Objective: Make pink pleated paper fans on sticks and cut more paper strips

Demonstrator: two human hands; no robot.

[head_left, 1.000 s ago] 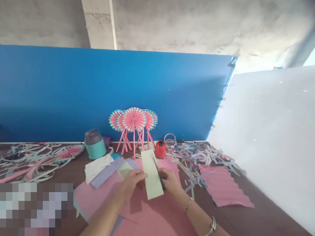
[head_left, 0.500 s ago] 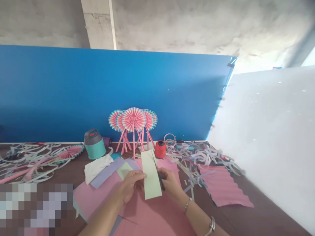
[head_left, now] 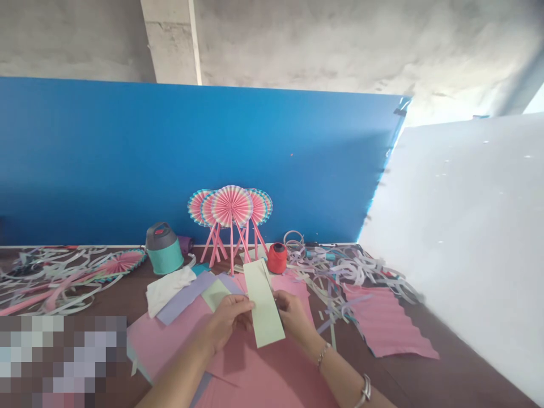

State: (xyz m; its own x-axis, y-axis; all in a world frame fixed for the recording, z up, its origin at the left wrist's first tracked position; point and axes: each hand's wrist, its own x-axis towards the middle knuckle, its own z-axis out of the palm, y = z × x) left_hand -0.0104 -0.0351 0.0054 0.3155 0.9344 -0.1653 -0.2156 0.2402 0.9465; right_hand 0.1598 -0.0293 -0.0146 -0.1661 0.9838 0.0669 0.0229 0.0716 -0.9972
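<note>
Pale green paper strip held above pink sheets

A long, narrow strip of pale green paper is held flat and slightly tilted, its far end pointing away. It is pinched at both long edges, near its lower half, and a thinner sliver is seen parting along its right edge near the top.

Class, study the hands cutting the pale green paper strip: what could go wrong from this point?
1. The left hand grips the pale green strip right beside the cutting edge, where the right hand works; fingers might get nicked.
2. The strip is held up in the air, unsupported, so the cut may wander.
3. Loose paper trimmings crowd the table; the cut piece might get lost among them.
</note>
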